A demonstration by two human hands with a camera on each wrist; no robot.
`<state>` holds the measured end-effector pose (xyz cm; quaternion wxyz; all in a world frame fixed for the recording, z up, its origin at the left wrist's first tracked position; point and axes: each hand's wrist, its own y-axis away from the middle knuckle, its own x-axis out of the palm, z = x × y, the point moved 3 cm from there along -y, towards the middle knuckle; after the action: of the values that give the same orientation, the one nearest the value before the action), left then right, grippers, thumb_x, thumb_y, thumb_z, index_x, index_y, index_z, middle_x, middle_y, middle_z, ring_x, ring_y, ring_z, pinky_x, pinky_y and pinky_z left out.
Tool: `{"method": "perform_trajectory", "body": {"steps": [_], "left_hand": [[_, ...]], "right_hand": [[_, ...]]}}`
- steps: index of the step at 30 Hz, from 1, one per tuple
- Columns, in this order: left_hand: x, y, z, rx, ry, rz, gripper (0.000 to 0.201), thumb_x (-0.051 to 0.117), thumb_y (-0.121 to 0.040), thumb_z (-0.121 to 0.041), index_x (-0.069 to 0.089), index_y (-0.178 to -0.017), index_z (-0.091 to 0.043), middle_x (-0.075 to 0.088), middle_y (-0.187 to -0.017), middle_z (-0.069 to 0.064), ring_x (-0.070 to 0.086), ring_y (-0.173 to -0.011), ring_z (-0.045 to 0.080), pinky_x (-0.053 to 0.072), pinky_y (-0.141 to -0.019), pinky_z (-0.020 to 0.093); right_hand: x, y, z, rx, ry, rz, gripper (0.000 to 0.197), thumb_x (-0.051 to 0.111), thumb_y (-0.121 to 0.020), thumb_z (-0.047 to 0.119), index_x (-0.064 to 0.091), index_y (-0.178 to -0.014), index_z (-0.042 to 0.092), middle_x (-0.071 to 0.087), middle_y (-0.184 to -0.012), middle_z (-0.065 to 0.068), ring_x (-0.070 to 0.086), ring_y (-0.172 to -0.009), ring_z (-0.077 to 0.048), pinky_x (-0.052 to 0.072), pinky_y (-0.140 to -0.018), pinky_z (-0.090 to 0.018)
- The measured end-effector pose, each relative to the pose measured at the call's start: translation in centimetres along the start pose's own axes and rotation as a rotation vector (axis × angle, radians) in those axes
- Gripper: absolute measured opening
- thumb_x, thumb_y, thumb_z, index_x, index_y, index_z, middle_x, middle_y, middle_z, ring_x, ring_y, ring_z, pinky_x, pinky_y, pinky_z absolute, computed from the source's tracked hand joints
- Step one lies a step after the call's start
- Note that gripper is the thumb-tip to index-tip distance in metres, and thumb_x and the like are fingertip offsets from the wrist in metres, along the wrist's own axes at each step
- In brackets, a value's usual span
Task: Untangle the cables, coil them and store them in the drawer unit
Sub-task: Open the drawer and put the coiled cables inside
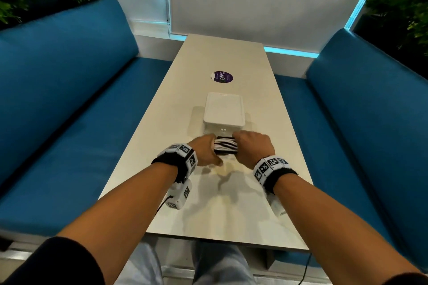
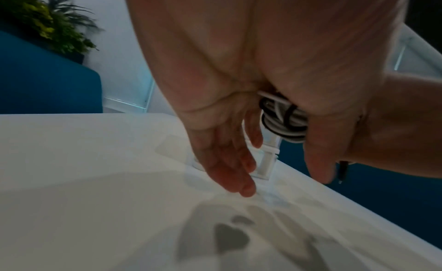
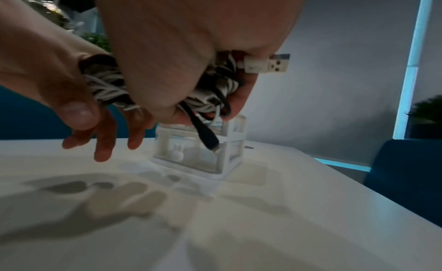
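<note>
A coiled bundle of black and white cables (image 1: 225, 144) hangs just above the table between my two hands, close in front of the drawer unit (image 1: 224, 111). My right hand (image 1: 251, 146) grips the bundle's right end, thumb and fingers curled round it. A white USB plug (image 3: 265, 64) sticks out of that grip and a black plug (image 3: 210, 140) dangles below. My left hand (image 1: 206, 152) holds the left end in the crook of its thumb, with its fingers (image 2: 234, 171) hanging straight down. The unit is small, white and translucent, with a rabbit-shaped knob (image 3: 178, 152); its drawers look closed.
The long white table (image 1: 185, 192) carries a purple round sticker (image 1: 223, 76) beyond the unit. Blue benches run along the left (image 1: 69, 104) and the right (image 1: 361, 111). Plants stand in both far corners. A black lead trails from the left wrist camera (image 1: 162, 206).
</note>
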<state>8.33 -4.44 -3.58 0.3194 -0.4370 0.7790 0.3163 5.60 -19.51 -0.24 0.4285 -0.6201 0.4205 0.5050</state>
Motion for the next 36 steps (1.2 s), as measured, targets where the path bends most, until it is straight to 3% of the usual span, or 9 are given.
{"method": "perform_trajectory", "body": {"steps": [4,8,10,14,17,20,27,32,36], "left_hand": [[-0.4,-0.8,0.7,-0.123,0.088,-0.032,0.022,0.080,-0.073,-0.026,0.067,-0.091,-0.019,0.073,-0.076,0.003,0.072,-0.069,0.019,0.056,-0.060,0.028],[-0.2,-1.2,2.2,-0.201,0.177,-0.009,0.019,0.080,-0.075,-0.020,0.069,-0.089,-0.015,0.075,-0.077,0.006,0.073,-0.065,0.018,0.053,-0.053,0.025],[0.1,-1.2,3.4,-0.269,0.166,-0.020,0.020,0.080,-0.077,-0.023,0.069,-0.088,-0.010,0.074,-0.072,0.007,0.072,-0.062,0.019,0.057,-0.055,0.030],[1.2,-2.0,5.3,-0.376,0.077,-0.129,0.028,0.073,-0.079,-0.037,0.067,-0.083,-0.010,0.071,-0.075,0.009,0.071,-0.069,0.026,0.061,-0.072,0.040],[2.5,-2.4,5.1,-0.396,0.084,-0.172,0.030,0.067,-0.082,-0.041,0.066,-0.082,-0.011,0.072,-0.082,0.009,0.071,-0.073,0.028,0.060,-0.074,0.041],[3.1,-2.6,4.3,-0.404,0.112,-0.181,0.034,0.063,-0.084,-0.045,0.067,-0.082,-0.011,0.072,-0.084,0.008,0.071,-0.074,0.029,0.060,-0.074,0.040],[4.7,-0.2,2.8,-0.375,0.019,-0.203,0.051,0.052,-0.086,-0.061,0.060,-0.086,-0.011,0.064,-0.083,0.005,0.065,-0.076,0.026,0.052,-0.067,0.033],[6.4,2.0,2.2,-0.309,-0.120,-0.188,0.051,0.033,-0.095,-0.056,0.055,-0.124,-0.020,0.053,-0.110,0.011,0.056,-0.099,0.032,0.041,-0.072,0.033],[6.8,3.9,1.0,-0.289,-0.240,-0.252,0.048,0.042,-0.098,-0.052,0.056,-0.117,-0.011,0.058,-0.116,0.013,0.060,-0.104,0.033,0.047,-0.082,0.037]], "right_hand": [[0.0,-1.5,-0.3,0.001,-0.009,-0.063,0.018,0.056,-0.085,0.022,0.055,-0.103,0.022,0.061,-0.095,0.000,0.062,-0.083,-0.028,0.036,-0.058,-0.032],[0.7,-2.1,-0.6,0.031,-0.035,-0.118,0.019,0.059,-0.082,0.018,0.056,-0.101,0.021,0.054,-0.104,0.001,0.060,-0.075,-0.025,0.038,-0.052,-0.031],[1.1,-2.1,-0.9,0.043,-0.065,-0.153,0.023,0.063,-0.080,0.018,0.058,-0.102,0.022,0.050,-0.116,0.004,0.060,-0.074,-0.023,0.038,-0.050,-0.029],[0.6,-3.0,-1.4,0.051,-0.151,-0.207,0.028,0.067,-0.081,0.029,0.058,-0.108,0.024,0.049,-0.129,0.011,0.062,-0.074,-0.022,0.046,-0.053,-0.030],[-0.2,-3.9,-1.3,0.016,-0.185,-0.112,0.025,0.063,-0.083,0.037,0.058,-0.105,0.026,0.062,-0.107,0.007,0.063,-0.082,-0.025,0.047,-0.061,-0.032],[-1.0,-3.9,-1.1,0.012,-0.176,-0.114,0.016,0.060,-0.084,0.036,0.055,-0.095,0.025,0.064,-0.087,0.003,0.061,-0.077,-0.028,0.039,-0.060,-0.031],[-1.8,-1.3,0.4,-0.001,-0.147,-0.115,0.017,0.060,-0.084,0.035,0.055,-0.097,0.026,0.065,-0.089,0.002,0.061,-0.081,-0.029,0.039,-0.061,-0.032],[-2.1,1.2,1.8,-0.004,-0.165,-0.109,0.017,0.060,-0.084,0.034,0.055,-0.096,0.025,0.064,-0.087,0.003,0.060,-0.079,-0.029,0.039,-0.061,-0.032],[-2.7,2.8,2.5,-0.020,-0.160,-0.104,0.018,0.060,-0.084,0.035,0.055,-0.097,0.024,0.064,-0.087,0.002,0.060,-0.078,-0.029,0.038,-0.060,-0.031]]}}
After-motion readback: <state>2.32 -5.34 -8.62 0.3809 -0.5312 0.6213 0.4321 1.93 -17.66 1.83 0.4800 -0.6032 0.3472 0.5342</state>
